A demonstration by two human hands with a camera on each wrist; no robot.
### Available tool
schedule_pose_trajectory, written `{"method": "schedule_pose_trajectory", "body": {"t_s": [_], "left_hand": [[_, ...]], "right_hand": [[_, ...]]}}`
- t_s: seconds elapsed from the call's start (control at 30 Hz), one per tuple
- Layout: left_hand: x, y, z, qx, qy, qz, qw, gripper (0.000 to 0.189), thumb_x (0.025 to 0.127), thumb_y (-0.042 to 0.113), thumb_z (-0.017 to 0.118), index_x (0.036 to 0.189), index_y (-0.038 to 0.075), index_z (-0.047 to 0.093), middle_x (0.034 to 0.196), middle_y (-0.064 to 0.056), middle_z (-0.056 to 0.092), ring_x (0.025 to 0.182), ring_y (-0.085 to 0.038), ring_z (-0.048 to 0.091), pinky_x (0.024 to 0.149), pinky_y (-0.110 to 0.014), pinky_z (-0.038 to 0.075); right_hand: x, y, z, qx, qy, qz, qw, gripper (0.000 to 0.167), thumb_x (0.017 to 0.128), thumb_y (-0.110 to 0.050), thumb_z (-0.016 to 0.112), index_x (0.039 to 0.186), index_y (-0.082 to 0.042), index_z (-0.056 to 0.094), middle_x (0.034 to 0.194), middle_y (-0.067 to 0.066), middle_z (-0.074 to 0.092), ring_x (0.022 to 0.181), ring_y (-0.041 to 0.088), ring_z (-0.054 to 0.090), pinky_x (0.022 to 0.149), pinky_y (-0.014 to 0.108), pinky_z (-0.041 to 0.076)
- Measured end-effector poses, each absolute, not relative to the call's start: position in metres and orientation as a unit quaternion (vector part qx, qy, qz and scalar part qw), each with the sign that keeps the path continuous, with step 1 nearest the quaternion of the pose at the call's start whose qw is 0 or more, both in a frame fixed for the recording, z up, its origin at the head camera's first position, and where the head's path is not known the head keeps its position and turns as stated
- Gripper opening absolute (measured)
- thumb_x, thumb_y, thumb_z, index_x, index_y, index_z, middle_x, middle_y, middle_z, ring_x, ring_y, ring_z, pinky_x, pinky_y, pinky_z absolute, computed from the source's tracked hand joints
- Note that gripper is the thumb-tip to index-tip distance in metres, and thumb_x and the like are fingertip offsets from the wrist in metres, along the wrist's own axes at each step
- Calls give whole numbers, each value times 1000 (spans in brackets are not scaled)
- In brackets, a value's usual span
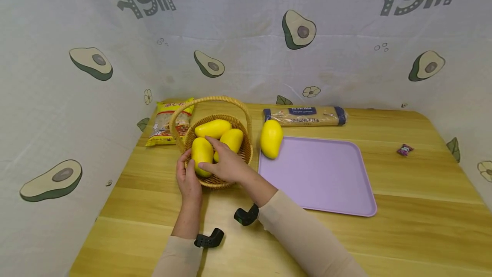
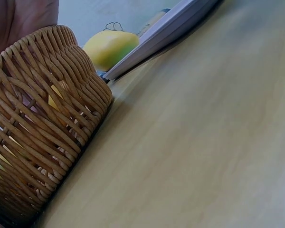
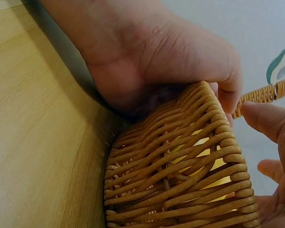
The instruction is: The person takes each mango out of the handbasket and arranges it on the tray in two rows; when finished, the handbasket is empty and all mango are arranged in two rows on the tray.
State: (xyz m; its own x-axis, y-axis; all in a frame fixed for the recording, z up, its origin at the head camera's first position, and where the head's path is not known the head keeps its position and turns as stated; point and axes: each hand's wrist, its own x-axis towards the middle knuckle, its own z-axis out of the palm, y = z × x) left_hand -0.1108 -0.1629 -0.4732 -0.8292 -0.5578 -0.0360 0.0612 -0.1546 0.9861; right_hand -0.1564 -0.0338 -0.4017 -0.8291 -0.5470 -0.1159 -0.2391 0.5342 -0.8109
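My left hand (image 1: 190, 185) holds the near left side of a round wicker basket (image 1: 222, 186), palm against its outer wall and thumb at the rim. Reaching over the basket, my right hand (image 1: 230, 166) has thumb and forefinger around a yellow mango (image 1: 201, 151) inside it. Two more mangoes, one at the back (image 1: 212, 128) and one on the right (image 1: 234, 138), lie in the basket. In the right wrist view, the left hand (image 3: 156, 61) wraps the woven wall (image 3: 180, 185), and part of the right hand (image 3: 280, 137) shows at the right edge.
Right of the basket, another mango (image 1: 271, 139) rests at the corner of a lilac tray (image 1: 319, 174). Behind the tray lies a noodle packet (image 1: 303, 116). A yellow food bag (image 1: 169, 125) stands behind the basket's left; a small wrapped candy (image 1: 405, 149) lies far right.
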Motion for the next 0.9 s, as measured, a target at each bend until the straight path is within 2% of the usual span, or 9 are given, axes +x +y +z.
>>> {"method": "schedule_pose_trajectory", "body": {"t_s": [0.63,0.9], "left_hand": [[-110,-160,-472,195,-601,-744,215,40,102,13,41,139,7,55,152,-6,48,135,-19,47,101,-20,43],[-110,-161,-471,194,-601,-744,220,40,102,12,42,138,6,56,153,-6,49,137,-19,46,102,-20,42]], "right_hand": [[-162,-47,-414,-223,870,-412,153,77,96,-36,71,160,-20,33,160,11,44,145,29,45,118,46,40],[-162,-53,-416,-226,891,-372,129,71,95,-36,72,155,-12,44,157,11,49,145,27,46,119,42,38]]}}
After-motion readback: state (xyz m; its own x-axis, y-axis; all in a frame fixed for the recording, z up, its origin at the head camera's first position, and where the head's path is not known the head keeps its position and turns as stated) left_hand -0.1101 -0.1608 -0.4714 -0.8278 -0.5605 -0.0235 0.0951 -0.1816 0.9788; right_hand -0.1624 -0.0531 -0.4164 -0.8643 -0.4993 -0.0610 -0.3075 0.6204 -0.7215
